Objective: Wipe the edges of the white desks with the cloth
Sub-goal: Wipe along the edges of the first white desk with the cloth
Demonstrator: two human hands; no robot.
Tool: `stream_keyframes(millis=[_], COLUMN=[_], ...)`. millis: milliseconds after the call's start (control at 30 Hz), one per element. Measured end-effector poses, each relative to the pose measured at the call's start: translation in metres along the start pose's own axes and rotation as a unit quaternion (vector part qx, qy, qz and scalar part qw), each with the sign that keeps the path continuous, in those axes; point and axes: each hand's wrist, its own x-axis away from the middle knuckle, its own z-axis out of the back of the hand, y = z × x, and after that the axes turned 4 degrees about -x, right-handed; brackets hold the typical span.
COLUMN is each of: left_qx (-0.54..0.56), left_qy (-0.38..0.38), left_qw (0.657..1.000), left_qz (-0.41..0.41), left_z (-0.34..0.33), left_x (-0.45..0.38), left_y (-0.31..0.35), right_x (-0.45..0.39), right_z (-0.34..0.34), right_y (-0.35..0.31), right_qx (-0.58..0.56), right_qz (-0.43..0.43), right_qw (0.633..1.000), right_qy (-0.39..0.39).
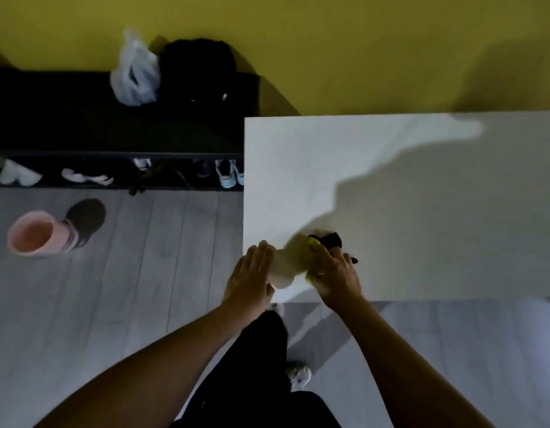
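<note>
Near-left corner of white desk [391,196]: both hands there. Left hand [252,273] flat, fingers straight, resting on the left edge at the corner, holding nothing. Right hand [335,276] curled round a yellow-and-black cloth [324,242], pressed to the desktop just in from the near edge, just beside the left hand. Desk's far edge against yellow wall [360,50]. Left of desk: dark shoe rack [82,125] carrying white bag [135,78]; pink bucket [36,233] on grey floor [144,273].
</note>
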Motion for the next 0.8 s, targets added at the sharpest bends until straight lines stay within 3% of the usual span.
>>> stream_keyframes(millis=[200,433,533,667,800], left_qx=[0.028,0.112,0.141,0.154,0.19], left_qy=[0.029,0.038,0.09,0.181,0.247], left_qw=[0.995,0.966,0.948,0.917,0.846], left_qz=[0.095,0.232,0.272,0.32,0.432], left_z=[-0.013,-0.014,-0.031,-0.058,-0.068], left_x=[-0.01,-0.024,-0.026,-0.03,-0.055], left_y=[0.03,0.076,0.092,0.108,0.137], right_x=[-0.061,-0.107,-0.131,-0.168,-0.194], right_z=[0.028,0.054,0.062,0.065,0.045], right_y=[-0.009,-0.002,-0.009,-0.028,-0.061], right_qx=[0.059,0.087,0.1,0.089,0.075], right_qz=[0.071,0.204,0.246,0.341,0.471], right_qw=[0.996,0.975,0.964,0.933,0.87], right_qy=[0.019,-0.003,-0.031,-0.076,-0.122])
